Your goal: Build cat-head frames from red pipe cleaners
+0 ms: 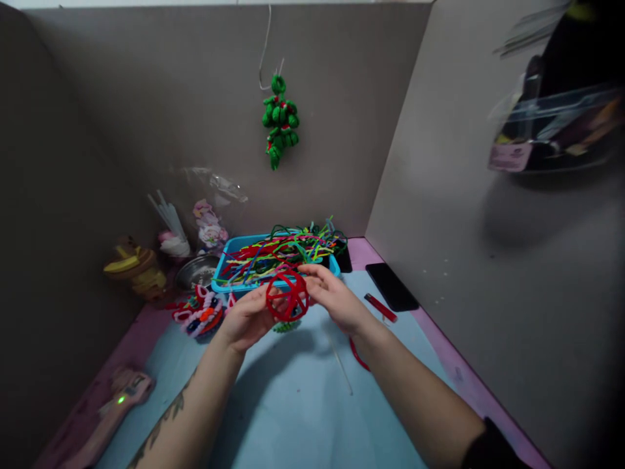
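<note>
A round, open cage-like ball of red pipe cleaners [293,315] is held up between both hands, over the middle of the table. My left hand [250,317] has its fingers closed on the ball's left side. On the other side, my right hand [333,296] grips the ball's right edge with thumb and fingers. Something small and dark shows through the ball's lower part, too small to make out. Below it a green fuzzy piece [287,326] lies on the table, partly hidden by the ball.
Behind the hands stands a blue basket [336,266] of coloured pipe cleaners. A phone [391,286] and a red lighter-like stick [381,307] lie at right. At left are a metal bowl [193,273], a filled small container [202,319] and a pink device [124,397]. Green ornaments [280,120] hang behind.
</note>
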A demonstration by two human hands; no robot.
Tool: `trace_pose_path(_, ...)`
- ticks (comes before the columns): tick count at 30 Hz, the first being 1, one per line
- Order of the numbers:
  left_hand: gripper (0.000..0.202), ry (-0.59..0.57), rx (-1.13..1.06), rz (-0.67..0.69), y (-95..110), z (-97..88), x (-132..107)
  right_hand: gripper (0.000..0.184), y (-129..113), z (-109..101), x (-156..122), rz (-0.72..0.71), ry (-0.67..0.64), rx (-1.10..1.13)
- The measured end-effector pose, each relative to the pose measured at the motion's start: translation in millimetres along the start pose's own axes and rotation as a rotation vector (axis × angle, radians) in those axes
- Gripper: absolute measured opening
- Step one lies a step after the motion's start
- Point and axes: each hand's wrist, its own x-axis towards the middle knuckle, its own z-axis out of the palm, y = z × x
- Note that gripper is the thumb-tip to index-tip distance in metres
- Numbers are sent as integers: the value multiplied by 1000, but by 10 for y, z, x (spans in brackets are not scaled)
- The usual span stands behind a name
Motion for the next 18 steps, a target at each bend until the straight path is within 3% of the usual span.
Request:
trace_pose_path(4,23,30,35,-119,-93,-78,-124,30,-32,-22,-55,280,-102,261)
trace_pose_path(8,20,140,48,-302,-314,-214,-442,27,176,35,-308,467,-227,217)
trace_pose_path(11,21,209,190,-397,-487,-303,-624,22,440,110,-531,553,-287,99)
trace_pose_path(13,21,273,404,-357,-537,-353,-669,21,555,125,-633,513,-254,-86)
trace_pose_path(16,14,490,803,-94,-504,-437,-672,20,576,63,-696,268,-131,-444)
trace_pose_path(18,17,440,935,7,-461,-503,-680,12,536,7,-718,120,-119,-563)
